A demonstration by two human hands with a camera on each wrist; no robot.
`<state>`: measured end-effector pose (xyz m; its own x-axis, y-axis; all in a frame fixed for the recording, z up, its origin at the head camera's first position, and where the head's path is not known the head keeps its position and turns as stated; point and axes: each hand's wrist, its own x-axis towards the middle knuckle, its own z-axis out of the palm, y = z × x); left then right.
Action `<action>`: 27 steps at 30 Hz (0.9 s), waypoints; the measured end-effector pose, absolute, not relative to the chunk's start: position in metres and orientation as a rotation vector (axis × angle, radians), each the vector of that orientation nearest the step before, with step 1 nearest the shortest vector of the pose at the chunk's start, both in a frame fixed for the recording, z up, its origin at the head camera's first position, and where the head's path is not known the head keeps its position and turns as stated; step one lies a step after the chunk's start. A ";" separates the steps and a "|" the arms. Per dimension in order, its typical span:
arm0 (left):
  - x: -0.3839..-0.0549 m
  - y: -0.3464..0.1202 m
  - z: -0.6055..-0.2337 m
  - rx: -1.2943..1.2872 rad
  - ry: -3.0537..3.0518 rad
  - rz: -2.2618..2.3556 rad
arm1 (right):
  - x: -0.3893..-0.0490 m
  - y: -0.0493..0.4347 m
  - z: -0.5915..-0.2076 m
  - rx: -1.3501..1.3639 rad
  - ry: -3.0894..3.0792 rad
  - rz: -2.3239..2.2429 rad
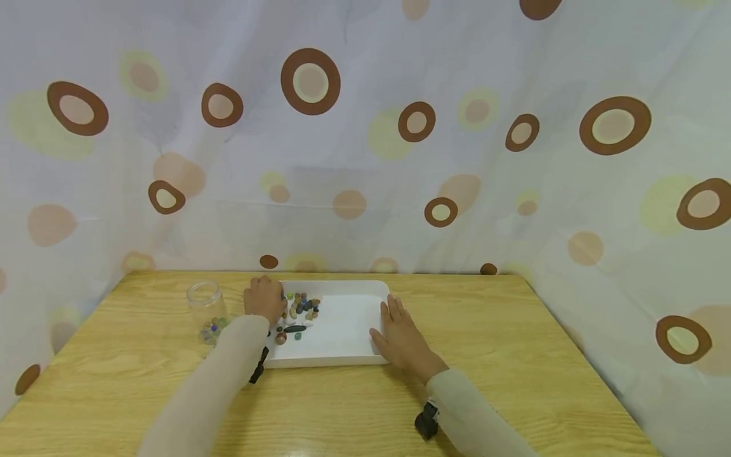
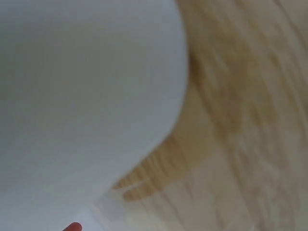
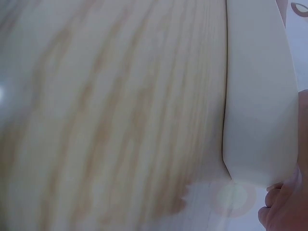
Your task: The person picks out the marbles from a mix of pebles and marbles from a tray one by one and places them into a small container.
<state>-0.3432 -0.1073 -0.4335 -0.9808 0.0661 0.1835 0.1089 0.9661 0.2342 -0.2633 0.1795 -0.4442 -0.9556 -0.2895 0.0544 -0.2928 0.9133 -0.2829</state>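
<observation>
A white rectangular tray (image 1: 345, 324) lies on the table between my hands, its pale outer wall also close up in both wrist views. Several small polished stones (image 1: 299, 309) of mixed colours are gathered in its left part, with a long dark stone (image 1: 295, 329) among them. My left hand (image 1: 264, 298) grips the tray's left side with bent fingers; its fingertips are hidden. At the right side, my right hand (image 1: 404, 336) rests on the rim, its fingers fairly straight and its thumb over the inside.
A clear open jar (image 1: 205, 308) with several glass marbles (image 1: 213, 329) in its bottom stands left of the tray, close to my left forearm. The wooden table (image 1: 502, 355) reaches back to a patterned cloth (image 1: 354, 152).
</observation>
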 end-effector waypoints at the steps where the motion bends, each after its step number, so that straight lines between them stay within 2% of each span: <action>1: -0.343 -0.108 -0.434 -0.122 -2.948 -0.363 | -0.263 0.179 -0.445 0.467 -3.062 0.458; 9: -0.344 -0.112 -0.433 -0.142 -2.924 -0.427 | -0.260 0.177 -0.443 0.473 -3.058 0.460; 27: -0.331 -0.116 -0.387 -0.351 -2.838 -0.487 | -0.262 0.178 -0.443 0.485 -3.062 0.439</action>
